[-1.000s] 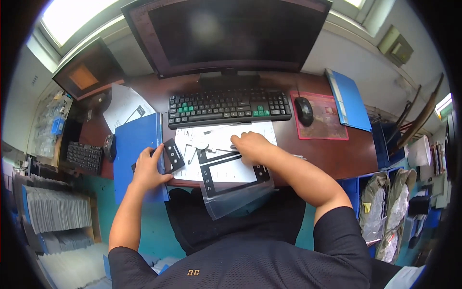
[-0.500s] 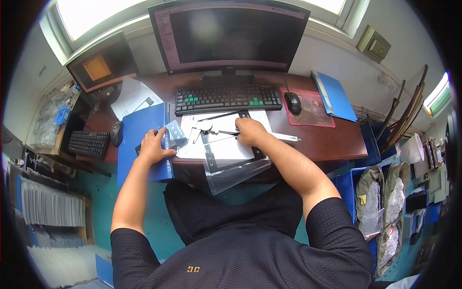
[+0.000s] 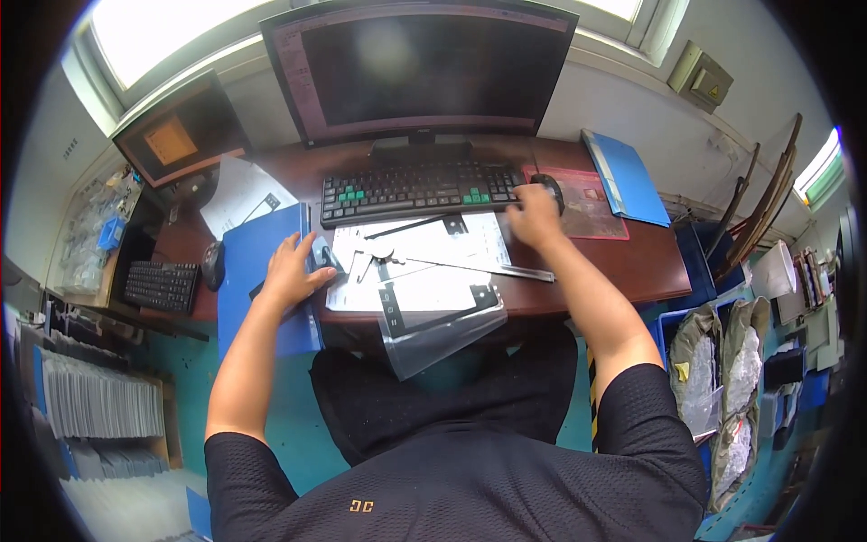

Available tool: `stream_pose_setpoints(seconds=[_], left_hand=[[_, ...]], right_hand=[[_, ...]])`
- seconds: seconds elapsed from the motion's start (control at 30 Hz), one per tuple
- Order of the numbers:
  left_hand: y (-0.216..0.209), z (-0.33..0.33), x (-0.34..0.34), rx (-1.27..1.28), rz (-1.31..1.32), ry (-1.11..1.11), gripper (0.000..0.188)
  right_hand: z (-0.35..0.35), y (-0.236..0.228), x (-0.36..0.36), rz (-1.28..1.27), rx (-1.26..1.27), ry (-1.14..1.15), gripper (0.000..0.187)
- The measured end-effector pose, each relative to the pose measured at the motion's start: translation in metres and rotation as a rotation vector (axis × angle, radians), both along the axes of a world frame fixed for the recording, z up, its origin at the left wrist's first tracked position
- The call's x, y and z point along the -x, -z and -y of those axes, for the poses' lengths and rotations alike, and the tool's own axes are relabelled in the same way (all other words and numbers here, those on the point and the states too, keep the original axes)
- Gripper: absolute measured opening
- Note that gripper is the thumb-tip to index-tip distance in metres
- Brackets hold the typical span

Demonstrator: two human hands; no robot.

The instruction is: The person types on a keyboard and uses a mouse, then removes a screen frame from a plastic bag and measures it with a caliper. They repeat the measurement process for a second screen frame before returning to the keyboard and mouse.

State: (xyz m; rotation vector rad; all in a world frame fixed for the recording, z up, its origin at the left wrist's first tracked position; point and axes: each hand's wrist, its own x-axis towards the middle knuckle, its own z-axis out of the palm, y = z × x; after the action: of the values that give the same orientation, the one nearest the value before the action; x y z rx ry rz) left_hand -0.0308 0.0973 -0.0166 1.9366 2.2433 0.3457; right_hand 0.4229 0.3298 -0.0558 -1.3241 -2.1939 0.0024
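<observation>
From here the surface (image 3: 628, 269) looks like glossy wood, the caliper (image 3: 506, 270) smooth metal, the bag (image 3: 435, 343) shiny plastic, the shirt (image 3: 488, 479) textured cloth.

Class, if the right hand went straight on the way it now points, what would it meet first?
The right hand would probably meet the black keyboard at its number-key end, though depth is unclear and it might pass above.
</observation>
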Motion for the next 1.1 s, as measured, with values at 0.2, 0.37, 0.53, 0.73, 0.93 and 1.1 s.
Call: stream_pose_setpoints(seconds=[0.2,0.37,0.53,0.73,0.93,1.1], left_hand=[[0.019,-0.073,-0.001,-0.04,0.11,0.045,0.084],[0.035,-0.13,0.004,-0.1,0.238,-0.018,0.093],[0.03,-0.157,-0.012,-0.058,0.231,-0.117,0.101],[0.034,-0.154,0.008,-0.038,0.285,-0.123,0.11],[0.032,-0.152,0.005,-0.025,0.311,-0.082,0.107],[0.032,-0.15,0.007,-0.033,0.309,-0.061,0.11]], right_hand=[[-0.046,0.035,-0.053,-0.015,-0.006,0.339,0.06],[-0.063,0.027,-0.045,0.014,0.06,0.25,0.056],[-0.067,0.03,-0.052,-0.057,0.0,0.196,0.052],[-0.071,0.034,-0.052,-0.094,-0.052,0.124,0.049],[-0.068,0.035,-0.054,-0.104,-0.046,0.117,0.048],[-0.066,0.032,-0.052,-0.101,-0.003,0.137,0.047]])
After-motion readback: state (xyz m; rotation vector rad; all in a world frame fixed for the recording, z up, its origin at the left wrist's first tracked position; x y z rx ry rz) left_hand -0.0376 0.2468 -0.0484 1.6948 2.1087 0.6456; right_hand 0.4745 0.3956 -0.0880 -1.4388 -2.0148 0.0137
